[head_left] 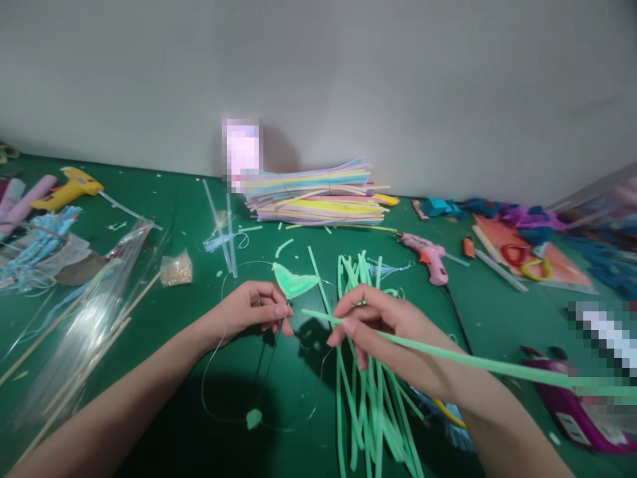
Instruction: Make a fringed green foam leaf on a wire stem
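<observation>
Between the thumb and fingers of my left hand (pixel 263 309), a thin stem is pinched. At its top sits a light green fan-shaped piece (pixel 294 281), apparently bent from fuzzy strip. My right hand (pixel 373 318) grips a long green pipe cleaner (pixel 462 360), whose short end points left toward my left hand, apart from the fan-shaped piece. Beneath my right hand lies a loose bundle of green pipe cleaners (pixel 368 411). A thin clear thread loops around my left wrist, and a small green piece (pixel 253 418) lies near its lower curve.
Pastel pipe cleaners (pixel 318 192) are stacked by the wall. A pink glue gun (pixel 428 255) lies at right, a yellow glue gun (pixel 74 189) at far left. Clear plastic sleeves (pixel 94 332) and a bag of beads (pixel 176 268) are at left. A purple device (pixel 577 405) sits lower right.
</observation>
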{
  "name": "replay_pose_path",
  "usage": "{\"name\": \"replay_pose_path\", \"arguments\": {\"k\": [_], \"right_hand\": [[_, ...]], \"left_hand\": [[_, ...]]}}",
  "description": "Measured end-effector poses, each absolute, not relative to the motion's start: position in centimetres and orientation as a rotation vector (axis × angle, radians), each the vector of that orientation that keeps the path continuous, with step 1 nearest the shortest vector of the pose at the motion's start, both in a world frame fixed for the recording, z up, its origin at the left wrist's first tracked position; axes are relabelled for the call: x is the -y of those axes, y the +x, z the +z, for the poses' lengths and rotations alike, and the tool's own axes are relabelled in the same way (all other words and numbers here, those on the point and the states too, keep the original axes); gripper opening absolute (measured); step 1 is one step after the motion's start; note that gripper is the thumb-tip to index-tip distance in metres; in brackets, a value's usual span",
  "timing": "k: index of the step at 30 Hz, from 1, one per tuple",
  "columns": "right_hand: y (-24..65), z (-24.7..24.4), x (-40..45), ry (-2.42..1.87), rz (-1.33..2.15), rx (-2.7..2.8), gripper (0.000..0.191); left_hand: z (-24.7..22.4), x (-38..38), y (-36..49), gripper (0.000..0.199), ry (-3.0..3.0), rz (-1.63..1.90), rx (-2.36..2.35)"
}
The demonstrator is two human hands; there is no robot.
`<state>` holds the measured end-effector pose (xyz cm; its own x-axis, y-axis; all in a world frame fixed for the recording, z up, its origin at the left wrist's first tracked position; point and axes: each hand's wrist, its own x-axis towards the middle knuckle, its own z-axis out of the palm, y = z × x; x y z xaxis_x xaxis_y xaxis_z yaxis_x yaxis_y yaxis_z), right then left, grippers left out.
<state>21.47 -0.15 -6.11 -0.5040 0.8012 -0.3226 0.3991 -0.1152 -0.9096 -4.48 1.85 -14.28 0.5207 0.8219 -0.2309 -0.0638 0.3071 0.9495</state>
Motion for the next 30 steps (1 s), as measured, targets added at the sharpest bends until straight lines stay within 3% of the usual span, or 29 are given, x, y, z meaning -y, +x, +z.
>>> {"name": "replay_pose_path", "arguments": {"k": [8, 14, 17, 20, 24, 30], "right_hand": [[19.3, -7.1, 0.3, -1.340, 1.806, 1.626, 0.017], [19.0, -9.4, -0.2, -1.318, 1.948, 1.552, 0.019], [18.8, -11.1, -0.7, -1.350, 1.940, 1.539, 0.020], [18.6, -12.0, -1.1, -1.324, 1.936, 1.514, 0.017], [18.4, -12.3, -1.4, -1.367, 1.826, 1.558, 0.014], [18.2, -13.5, -1.2, -1.415, 1.675, 1.602, 0.012]], "left_hand": [[-14.4, -1.8, -4.3, 0.039, 1.261, 0.630, -0.903], [-13.1, -2.5, -5.3, 0.018, 1.506, 0.458, -1.075], [-12.0, -3.1, -8.2, 0.017, 1.603, 0.316, -1.160], [-10.8, -3.4, -11.1, 0.022, 2.027, 0.132, -1.448], [-10.1, -2.6, -11.1, 0.029, 2.374, 0.222, -1.762], [-13.4, -0.7, -6.2, 0.022, 2.463, 0.376, -1.326]]}}
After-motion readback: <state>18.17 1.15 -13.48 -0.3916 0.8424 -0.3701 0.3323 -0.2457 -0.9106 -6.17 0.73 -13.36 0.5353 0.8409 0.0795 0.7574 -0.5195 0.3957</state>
